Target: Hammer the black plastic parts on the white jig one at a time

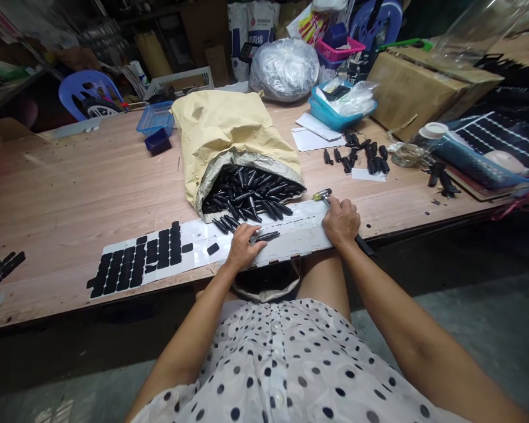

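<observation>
My left hand (pixel 243 247) pinches a slim black pointed part (pixel 268 236) between thumb and fingers, low over a grey board (pixel 300 241) at the table's front edge. To its right, my right hand (pixel 341 222) is wrapped around a small hammer (pixel 365 245). The hammer's head, yellow at one end and black at the other, points away to the left. Just beyond both hands, a yellow sack (pixel 233 120) lies on its side with its mouth towards me. Many black pointed parts (pixel 247 191) fill the opening and spill onto the board.
Left of the board, black rounded stickers (pixel 123 267) lie on a white sheet. Loose black pieces (pixel 372 157) are scattered at the right. Farther back stand a turquoise basket (pixel 341 114), a cardboard box (pixel 423 88), a blue basket (pixel 156 117) and a stuffed clear bag (pixel 284 69).
</observation>
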`<action>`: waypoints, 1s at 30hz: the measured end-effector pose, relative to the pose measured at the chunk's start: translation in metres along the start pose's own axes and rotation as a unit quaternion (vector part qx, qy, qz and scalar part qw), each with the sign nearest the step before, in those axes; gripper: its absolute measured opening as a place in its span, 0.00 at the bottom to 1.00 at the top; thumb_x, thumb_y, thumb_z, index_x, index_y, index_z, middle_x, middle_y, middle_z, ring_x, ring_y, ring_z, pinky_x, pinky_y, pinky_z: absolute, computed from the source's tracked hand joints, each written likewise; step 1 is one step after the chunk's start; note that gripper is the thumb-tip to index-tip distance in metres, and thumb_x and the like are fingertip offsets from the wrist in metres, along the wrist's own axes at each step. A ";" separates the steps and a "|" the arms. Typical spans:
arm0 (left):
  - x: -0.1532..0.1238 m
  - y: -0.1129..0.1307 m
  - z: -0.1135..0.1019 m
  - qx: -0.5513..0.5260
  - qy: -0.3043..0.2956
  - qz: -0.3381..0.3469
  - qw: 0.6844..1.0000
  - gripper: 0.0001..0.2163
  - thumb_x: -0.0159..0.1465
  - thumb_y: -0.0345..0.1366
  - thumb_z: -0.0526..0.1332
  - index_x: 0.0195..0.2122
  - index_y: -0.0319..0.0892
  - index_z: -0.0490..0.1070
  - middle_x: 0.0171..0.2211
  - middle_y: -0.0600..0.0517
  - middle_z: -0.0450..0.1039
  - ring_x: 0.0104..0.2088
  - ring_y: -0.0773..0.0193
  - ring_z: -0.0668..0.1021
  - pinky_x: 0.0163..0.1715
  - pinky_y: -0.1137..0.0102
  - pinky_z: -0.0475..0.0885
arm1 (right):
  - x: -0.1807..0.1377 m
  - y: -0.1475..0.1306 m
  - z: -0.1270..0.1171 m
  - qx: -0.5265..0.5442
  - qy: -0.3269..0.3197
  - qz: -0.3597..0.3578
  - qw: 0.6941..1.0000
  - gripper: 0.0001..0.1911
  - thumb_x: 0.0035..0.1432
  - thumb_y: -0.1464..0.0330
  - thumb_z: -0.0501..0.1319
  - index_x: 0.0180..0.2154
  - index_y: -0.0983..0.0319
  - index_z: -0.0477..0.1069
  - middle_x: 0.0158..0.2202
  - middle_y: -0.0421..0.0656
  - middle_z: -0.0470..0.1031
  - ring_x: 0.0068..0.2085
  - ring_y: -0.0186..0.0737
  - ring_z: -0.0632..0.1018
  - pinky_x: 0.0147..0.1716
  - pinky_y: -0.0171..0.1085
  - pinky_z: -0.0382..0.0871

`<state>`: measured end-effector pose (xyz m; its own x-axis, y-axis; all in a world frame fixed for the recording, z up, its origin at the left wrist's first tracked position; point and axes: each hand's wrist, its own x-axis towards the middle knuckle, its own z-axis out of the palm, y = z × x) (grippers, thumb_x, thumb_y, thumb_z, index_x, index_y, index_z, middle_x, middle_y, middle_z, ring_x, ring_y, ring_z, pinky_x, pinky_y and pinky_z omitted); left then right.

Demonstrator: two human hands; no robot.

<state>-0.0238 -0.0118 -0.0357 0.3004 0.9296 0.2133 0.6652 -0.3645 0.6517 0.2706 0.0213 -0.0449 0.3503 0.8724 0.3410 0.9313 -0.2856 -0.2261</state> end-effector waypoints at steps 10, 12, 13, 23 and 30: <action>0.004 -0.002 0.006 0.009 -0.010 -0.007 1.000 0.06 0.63 0.34 0.69 0.41 0.47 0.82 0.36 0.51 0.76 0.41 0.56 0.76 0.48 0.59 0.73 | -0.006 -0.009 -0.035 0.204 -0.023 0.017 0.979 0.20 0.66 0.69 0.53 0.55 0.60 0.75 0.40 0.48 0.75 0.41 0.47 0.74 0.40 0.41 0.67; 0.004 -0.003 0.007 0.004 -0.009 -0.007 1.000 0.06 0.63 0.35 0.69 0.41 0.47 0.82 0.35 0.51 0.76 0.41 0.56 0.76 0.48 0.59 0.73 | -0.026 -0.023 -0.045 0.294 -0.054 -0.029 0.954 0.20 0.67 0.66 0.54 0.56 0.60 0.75 0.38 0.45 0.76 0.37 0.44 0.74 0.39 0.41 0.70; 0.004 -0.004 0.007 0.000 -0.007 -0.007 1.000 0.06 0.63 0.35 0.69 0.41 0.47 0.83 0.35 0.51 0.75 0.41 0.57 0.76 0.47 0.60 0.73 | -0.037 -0.031 -0.050 0.336 -0.077 -0.057 0.937 0.19 0.68 0.64 0.54 0.56 0.59 0.75 0.38 0.44 0.77 0.36 0.43 0.74 0.38 0.40 0.71; 0.007 -0.003 0.009 -0.037 -0.005 -0.011 0.999 0.06 0.63 0.33 0.69 0.40 0.48 0.85 0.31 0.53 0.73 0.38 0.60 0.75 0.45 0.63 0.72 | -0.102 -0.068 -0.054 0.365 -0.128 -0.196 0.901 0.19 0.70 0.66 0.54 0.55 0.52 0.78 0.42 0.45 0.80 0.44 0.44 0.80 0.45 0.41 0.76; 0.008 -0.005 0.012 -0.044 0.003 -0.023 0.999 0.07 0.61 0.32 0.70 0.40 0.48 0.85 0.32 0.53 0.74 0.38 0.60 0.75 0.46 0.63 0.73 | -0.101 -0.066 -0.051 0.350 -0.112 -0.179 0.913 0.18 0.69 0.68 0.55 0.54 0.54 0.79 0.40 0.44 0.81 0.42 0.43 0.81 0.44 0.40 0.77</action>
<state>-0.0166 -0.0036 -0.0456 0.2674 0.9455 0.1859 0.6156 -0.3160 0.7219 0.1794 -0.0677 -0.0181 -0.0652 0.9415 0.3306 0.6622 0.2886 -0.6915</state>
